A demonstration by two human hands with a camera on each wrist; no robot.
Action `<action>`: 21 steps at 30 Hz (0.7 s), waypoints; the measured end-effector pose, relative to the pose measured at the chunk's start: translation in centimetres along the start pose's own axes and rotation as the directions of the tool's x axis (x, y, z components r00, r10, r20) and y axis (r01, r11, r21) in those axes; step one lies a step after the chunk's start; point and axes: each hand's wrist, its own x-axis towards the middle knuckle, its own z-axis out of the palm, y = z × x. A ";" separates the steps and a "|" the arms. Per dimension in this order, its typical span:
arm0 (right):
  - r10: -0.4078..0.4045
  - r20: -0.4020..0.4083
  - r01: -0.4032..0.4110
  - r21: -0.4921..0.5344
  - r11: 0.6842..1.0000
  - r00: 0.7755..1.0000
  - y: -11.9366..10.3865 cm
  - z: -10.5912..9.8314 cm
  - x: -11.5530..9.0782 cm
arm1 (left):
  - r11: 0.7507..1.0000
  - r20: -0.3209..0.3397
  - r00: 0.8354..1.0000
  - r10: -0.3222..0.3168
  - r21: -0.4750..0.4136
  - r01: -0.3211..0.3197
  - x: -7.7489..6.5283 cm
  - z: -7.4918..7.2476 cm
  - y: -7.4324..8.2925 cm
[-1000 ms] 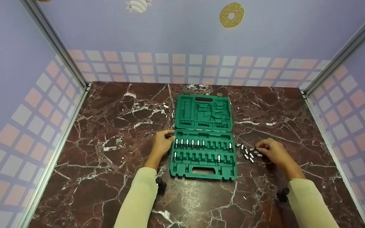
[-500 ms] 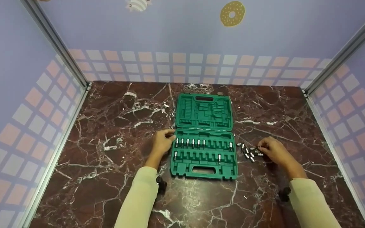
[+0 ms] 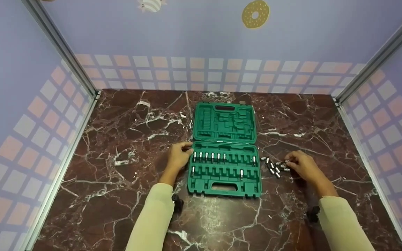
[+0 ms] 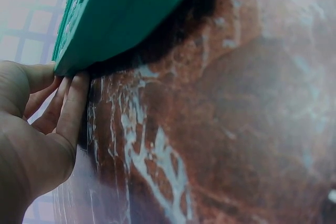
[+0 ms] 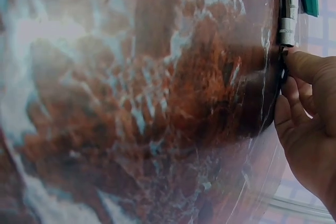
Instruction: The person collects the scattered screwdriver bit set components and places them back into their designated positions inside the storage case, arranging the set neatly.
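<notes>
A green plastic socket case (image 3: 202, 187) lies open on the marble-patterned table, its lid folded back. Several bit sockets (image 3: 212, 157) with chrome ends stand in its upper row, and two sit in the lower row. My left hand (image 3: 179, 157) holds the case's left edge; in the left wrist view the thumb and fingers meet at the case corner (image 4: 123, 24). To the right is a loose pile of bit sockets (image 3: 277, 170). At the pile's right side, my right hand (image 3: 304, 167) pinches a small dark-ended bit socket (image 5: 284, 69), mostly hidden by the fingers.
The dark red marble tabletop (image 3: 134, 209) reaches round the case on all sides. Patterned panels (image 3: 201, 35) stand at the back, left and right, joined by metal corner posts (image 3: 65, 52). A few unused slots (image 3: 218, 171) show in the case.
My right hand has shifted very slightly right at the edge of the pile, its fingers still on the small piece. The left hand and the case stay put.
</notes>
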 end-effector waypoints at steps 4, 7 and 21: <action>0.026 0.012 -0.026 0.029 0.999 1.000 0.2 0.1 0.0 | 1.000 0.000 1.000 -0.002 0.002 0.002 0.1 0.1 0.0; 0.050 0.022 -0.052 0.051 0.997 0.998 0.2 0.0 -0.1 | 1.000 0.004 1.000 -0.006 -0.001 0.006 0.1 0.1 0.0; 0.153 0.071 -0.162 0.138 0.977 0.986 -0.6 -0.8 -0.5 | 1.000 0.010 1.000 0.007 -0.016 -0.007 0.1 -0.1 -0.1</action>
